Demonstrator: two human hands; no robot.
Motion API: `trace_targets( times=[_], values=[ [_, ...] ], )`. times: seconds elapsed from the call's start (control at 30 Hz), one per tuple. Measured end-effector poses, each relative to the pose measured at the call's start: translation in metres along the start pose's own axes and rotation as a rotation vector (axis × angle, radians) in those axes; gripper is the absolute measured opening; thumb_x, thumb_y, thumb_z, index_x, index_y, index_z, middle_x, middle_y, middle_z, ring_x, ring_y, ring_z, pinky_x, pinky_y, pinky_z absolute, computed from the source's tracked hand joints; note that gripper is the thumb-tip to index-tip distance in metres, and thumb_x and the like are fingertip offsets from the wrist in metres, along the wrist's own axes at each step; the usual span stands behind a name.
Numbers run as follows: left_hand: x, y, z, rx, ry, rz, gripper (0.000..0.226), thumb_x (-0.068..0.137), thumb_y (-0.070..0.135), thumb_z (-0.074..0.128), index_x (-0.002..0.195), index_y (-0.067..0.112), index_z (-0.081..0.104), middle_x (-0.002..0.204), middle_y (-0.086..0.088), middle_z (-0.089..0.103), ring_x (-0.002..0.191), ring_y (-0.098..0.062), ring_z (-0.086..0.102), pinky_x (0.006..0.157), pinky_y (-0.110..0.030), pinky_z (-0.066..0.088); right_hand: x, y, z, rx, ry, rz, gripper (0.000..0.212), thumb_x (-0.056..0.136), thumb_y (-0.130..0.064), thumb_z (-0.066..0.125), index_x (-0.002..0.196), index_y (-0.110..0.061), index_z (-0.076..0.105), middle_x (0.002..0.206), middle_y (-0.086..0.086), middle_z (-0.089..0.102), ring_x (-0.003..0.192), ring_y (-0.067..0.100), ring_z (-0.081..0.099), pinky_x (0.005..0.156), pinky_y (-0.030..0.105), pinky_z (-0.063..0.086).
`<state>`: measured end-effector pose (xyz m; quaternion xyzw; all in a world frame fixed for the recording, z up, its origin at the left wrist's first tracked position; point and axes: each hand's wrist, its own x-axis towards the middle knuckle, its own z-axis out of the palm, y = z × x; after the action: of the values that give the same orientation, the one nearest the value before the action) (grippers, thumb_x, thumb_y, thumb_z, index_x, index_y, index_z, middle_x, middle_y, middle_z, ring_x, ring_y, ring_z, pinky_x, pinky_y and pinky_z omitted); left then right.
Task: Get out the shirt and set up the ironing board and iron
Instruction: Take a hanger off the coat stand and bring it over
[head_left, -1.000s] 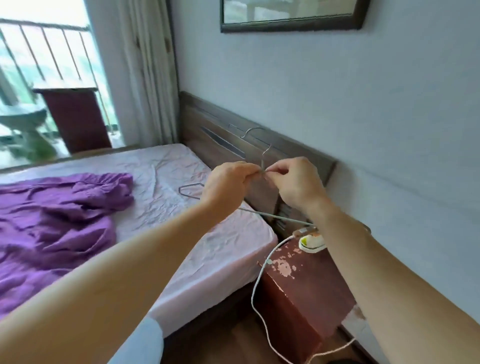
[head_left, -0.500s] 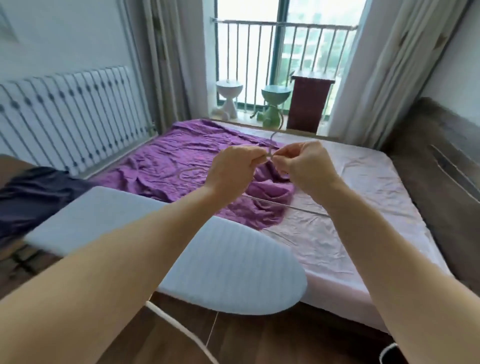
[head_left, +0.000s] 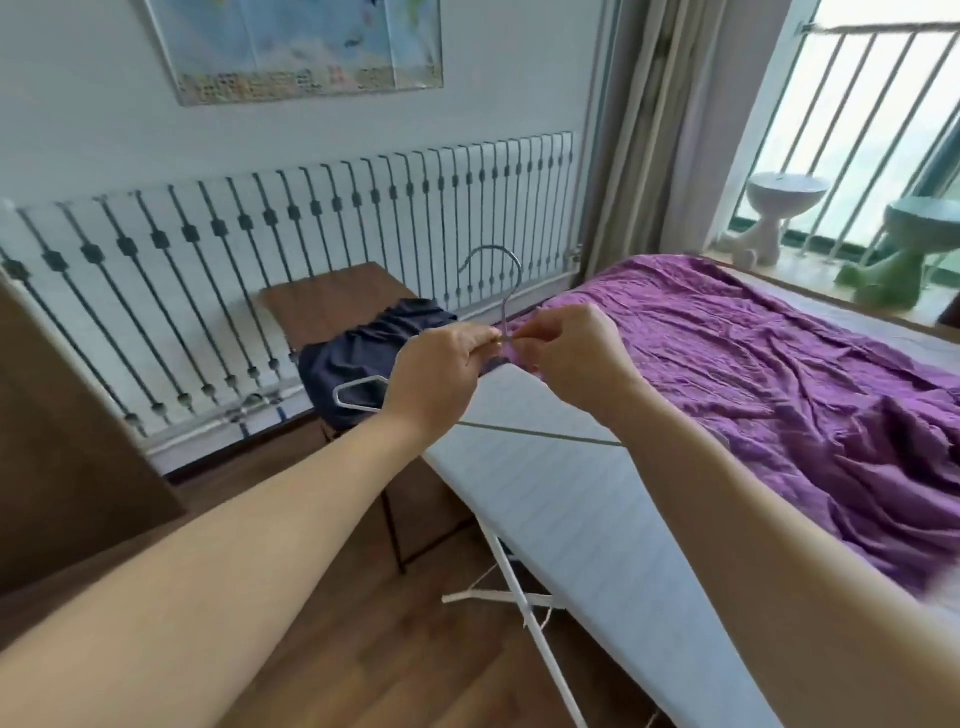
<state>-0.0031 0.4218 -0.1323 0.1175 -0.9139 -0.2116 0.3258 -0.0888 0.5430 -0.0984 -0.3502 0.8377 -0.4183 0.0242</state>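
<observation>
Fingers (head_left: 475, 339) of both hands (head_left: 436, 374) (head_left: 571, 358) pinch the wire hanger (head_left: 511, 301).

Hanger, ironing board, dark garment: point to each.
Hanger (head_left: 511, 301): head view, hook stem.
Ironing board (head_left: 571, 519): head view, padded top.
Dark garment (head_left: 356, 361): head view, middle folds.

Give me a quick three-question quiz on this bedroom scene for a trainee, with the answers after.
1. True or false: the left hand and the right hand both pinch the wire hanger just below its hook.
2. What lies on the brown table by the wall? A) a dark garment B) an iron C) a pillow
3. Fill in: the ironing board stands unfolded alongside the ___.
Key: 1 true; 2 A; 3 bed.
</observation>
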Motion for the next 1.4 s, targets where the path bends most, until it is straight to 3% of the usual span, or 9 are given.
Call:
trace_targets(
  times=[0.1,0.37,0.5,0.67,0.77,0.83,1.03,1.23,1.4],
  values=[
    [0.014,-0.069,-0.026,0.057,0.024,-0.059,0.026,0.091,0.017,0.057,0.113,0.007,0.067,0.114,-0.009,0.069,0.108,-0.022,0.063,0.092,-0.030,0.047,0.042,-0.031,0.057,0.026,-0.076,-0.047,0.014,0.085,-0.013,0.063,0.091,-0.011,0.076,0.076,-0.002,0.062,0.077,0.012,0.054,0.067,0.021,0.039],
    [0.066,-0.197,-0.066,0.137,0.061,-0.177,0.023,0.091,0.015,0.057,0.107,0.006,0.070,0.108,-0.008,0.071,0.102,-0.024,0.064,0.087,-0.029,0.044,0.149,-0.083,0.165,0.023,-0.185,-0.105,0.019,0.087,-0.013,0.059,0.098,-0.011,0.074,0.101,0.005,0.072,0.084,0.010,0.055,0.072,0.020,0.039],
    [0.101,-0.259,-0.070,0.156,0.033,-0.227,0.024,0.091,0.019,0.057,0.107,0.008,0.070,0.108,-0.008,0.071,0.102,-0.025,0.064,0.088,-0.032,0.046,0.210,-0.091,0.215,0.039,-0.221,-0.119,0.017,0.086,-0.011,0.061,0.096,-0.011,0.075,0.090,0.004,0.069,0.088,0.015,0.060,0.073,0.023,0.043],
    [0.154,-0.330,-0.084,0.090,-0.038,-0.295,0.057,0.080,0.056,0.041,0.100,0.013,0.072,0.099,-0.007,0.072,0.093,-0.022,0.064,0.083,-0.037,0.049,0.296,-0.106,0.268,0.110,-0.333,-0.067,0.015,0.083,-0.012,0.062,0.091,-0.011,0.075,0.075,0.000,0.063,0.072,0.013,0.056,0.060,0.020,0.043],
    [0.186,-0.383,-0.093,0.088,-0.025,-0.307,0.028,0.092,0.026,0.052,0.107,0.010,0.071,0.106,-0.007,0.071,0.099,-0.023,0.064,0.088,-0.034,0.048,0.341,-0.126,0.301,0.105,-0.358,-0.056,0.017,0.083,-0.017,0.063,0.094,-0.012,0.074,0.083,0.002,0.066,0.078,0.015,0.059,0.065,0.023,0.046],
    [0.203,-0.416,-0.099,0.080,-0.020,-0.288,0.024,0.093,0.016,0.053,0.108,0.009,0.070,0.105,-0.007,0.071,0.097,-0.023,0.064,0.087,-0.035,0.049,0.367,-0.137,0.323,0.077,-0.353,-0.072,0.018,0.083,-0.020,0.063,0.094,-0.013,0.074,0.084,0.001,0.066,0.082,0.016,0.061,0.066,0.024,0.047],
    [0.260,-0.529,-0.112,0.027,-0.090,-0.212,0.021,0.093,0.011,0.053,0.100,0.008,0.072,0.085,0.002,0.062,0.082,-0.014,0.056,0.074,-0.022,0.038,0.436,-0.164,0.400,0.063,-0.263,0.002,0.017,0.077,-0.034,0.069,0.082,-0.019,0.075,0.075,-0.004,0.067,0.075,0.011,0.061,0.063,0.020,0.042],
    [0.313,-0.626,-0.105,-0.028,-0.231,-0.102,0.020,0.091,0.009,0.056,0.102,0.004,0.071,0.102,-0.010,0.070,0.097,-0.022,0.062,0.088,-0.030,0.047,0.490,-0.174,0.460,-0.006,-0.219,0.081,0.020,0.078,-0.027,0.064,0.089,-0.015,0.076,0.082,0.000,0.068,0.079,0.011,0.059,0.074,0.027,0.048],
    [0.359,-0.674,-0.074,-0.076,-0.344,-0.039,0.020,0.090,0.008,0.055,0.104,0.005,0.070,0.098,-0.011,0.069,0.094,-0.027,0.062,0.085,-0.037,0.048,0.540,-0.153,0.487,-0.081,-0.190,0.207,0.020,0.080,-0.015,0.064,0.097,-0.015,0.075,0.089,-0.002,0.067,0.082,0.009,0.058,0.057,0.006,0.041]
  ],
)
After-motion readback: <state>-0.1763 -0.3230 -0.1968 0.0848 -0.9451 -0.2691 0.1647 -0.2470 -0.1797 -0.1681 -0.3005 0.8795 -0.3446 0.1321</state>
